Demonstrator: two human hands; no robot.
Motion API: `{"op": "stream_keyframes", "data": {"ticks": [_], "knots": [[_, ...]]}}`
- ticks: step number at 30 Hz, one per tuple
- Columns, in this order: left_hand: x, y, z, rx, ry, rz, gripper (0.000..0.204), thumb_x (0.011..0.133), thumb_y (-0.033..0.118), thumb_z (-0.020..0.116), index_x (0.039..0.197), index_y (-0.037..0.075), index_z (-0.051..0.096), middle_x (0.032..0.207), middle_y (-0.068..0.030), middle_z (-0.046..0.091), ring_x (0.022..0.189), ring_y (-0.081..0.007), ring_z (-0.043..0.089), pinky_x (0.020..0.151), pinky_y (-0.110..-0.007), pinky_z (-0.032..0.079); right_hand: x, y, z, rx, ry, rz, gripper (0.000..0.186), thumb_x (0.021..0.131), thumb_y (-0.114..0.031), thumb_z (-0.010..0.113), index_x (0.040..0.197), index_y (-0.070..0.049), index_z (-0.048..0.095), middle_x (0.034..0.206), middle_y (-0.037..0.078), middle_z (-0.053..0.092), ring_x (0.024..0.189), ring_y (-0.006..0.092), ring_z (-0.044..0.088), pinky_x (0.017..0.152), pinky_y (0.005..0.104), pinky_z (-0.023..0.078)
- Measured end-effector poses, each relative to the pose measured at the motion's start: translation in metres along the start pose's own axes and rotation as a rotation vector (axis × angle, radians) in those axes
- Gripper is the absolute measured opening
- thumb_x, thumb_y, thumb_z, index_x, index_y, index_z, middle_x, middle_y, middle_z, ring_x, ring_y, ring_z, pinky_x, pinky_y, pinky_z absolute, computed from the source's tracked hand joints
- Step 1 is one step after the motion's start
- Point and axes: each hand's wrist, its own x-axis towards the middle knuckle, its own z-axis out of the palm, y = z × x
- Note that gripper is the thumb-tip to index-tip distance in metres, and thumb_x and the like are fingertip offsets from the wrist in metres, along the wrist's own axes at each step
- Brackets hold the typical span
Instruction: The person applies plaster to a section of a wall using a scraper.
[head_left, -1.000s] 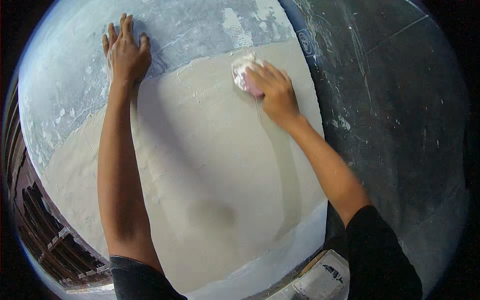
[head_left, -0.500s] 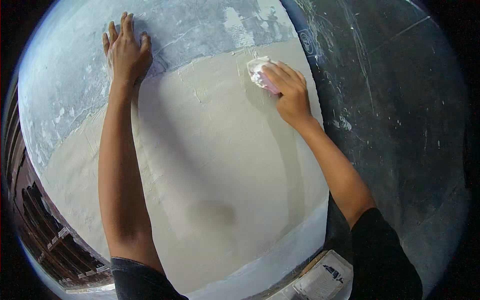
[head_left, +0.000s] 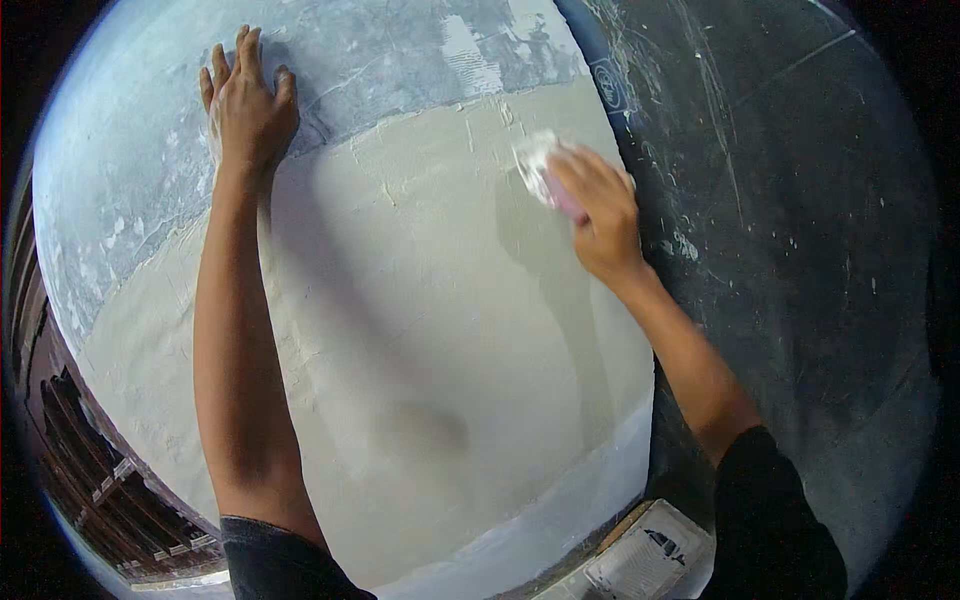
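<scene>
A wide board (head_left: 420, 290) fills the middle, coated with smooth cream-coloured plaster. Its far part (head_left: 370, 60) is bluish grey with white patches. On that grey part, at the upper left, my left hand (head_left: 250, 115) leans with its fingers apart and nothing in it. Near the plaster's far right corner, my right hand (head_left: 605, 215) grips a pinkish scraper (head_left: 566, 199). White paste (head_left: 536, 160) covers the scraper's front end. My right hand is slightly blurred, and whether the scraper touches the plaster I cannot tell.
To the right lies a dark surface (head_left: 800, 250) with white smears and specks. A whitish, rectangular box-like thing (head_left: 650, 560) stands by the board's lower right corner. Dark slatted pieces (head_left: 90, 450) show beyond the board's left edge.
My right hand has moved a little right and nearer with the scraper, away from the plaster's far edge. My left hand remains in place on the board.
</scene>
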Motion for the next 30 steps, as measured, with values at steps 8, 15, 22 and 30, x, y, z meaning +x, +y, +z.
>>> {"op": "stream_keyframes", "data": {"ticks": [8, 15, 22, 30], "knots": [[-0.002, -0.001, 0.001, -0.03, 0.006, 0.001, 0.058, 0.093, 0.026, 0.055, 0.148, 0.013, 0.041, 0.156, -0.0101, 0.043, 0.149, -0.0365, 0.028, 0.124, -0.05, 0.011, -0.033, -0.007, 0.03, -0.037, -0.152, -0.014, 0.048, 0.083, -0.005, 0.062, 0.131, -0.014, 0.064, 0.136, 0.007, 0.062, 0.133, 0.0311, 0.051, 0.106, 0.0515, 0.036], [-0.001, 0.0, 0.0, -0.046, 0.015, 0.002, 0.059, 0.092, 0.024, 0.055, 0.148, 0.013, 0.04, 0.155, -0.0115, 0.044, 0.149, -0.0378, 0.027, 0.123, -0.051, 0.011, -0.07, -0.022, -0.017, 0.012, -0.227, 0.009, 0.045, 0.082, -0.002, 0.063, 0.125, -0.012, 0.068, 0.136, 0.008, 0.062, 0.13, 0.0303, 0.054, 0.105, 0.0517, 0.036], [0.001, 0.004, 0.004, -0.033, 0.023, 0.006, 0.058, 0.092, 0.025, 0.054, 0.147, 0.013, 0.04, 0.154, -0.0128, 0.044, 0.148, -0.0383, 0.028, 0.123, -0.052, 0.011, 0.055, 0.015, 0.04, 0.013, 0.048, -0.053, 0.056, 0.078, 0.005, 0.058, 0.131, -0.013, 0.064, 0.132, 0.009, 0.065, 0.126, 0.0329, 0.055, 0.101, 0.0496, 0.04], [0.001, 0.001, -0.002, 0.015, 0.008, 0.003, 0.061, 0.09, 0.025, 0.054, 0.146, 0.007, 0.042, 0.152, -0.0145, 0.047, 0.147, -0.0399, 0.029, 0.124, -0.05, 0.011, -0.106, -0.017, 0.006, -0.112, -0.235, -0.017, 0.049, 0.082, -0.002, 0.063, 0.13, -0.011, 0.064, 0.138, 0.01, 0.06, 0.133, 0.0333, 0.051, 0.106, 0.0504, 0.037]]}}
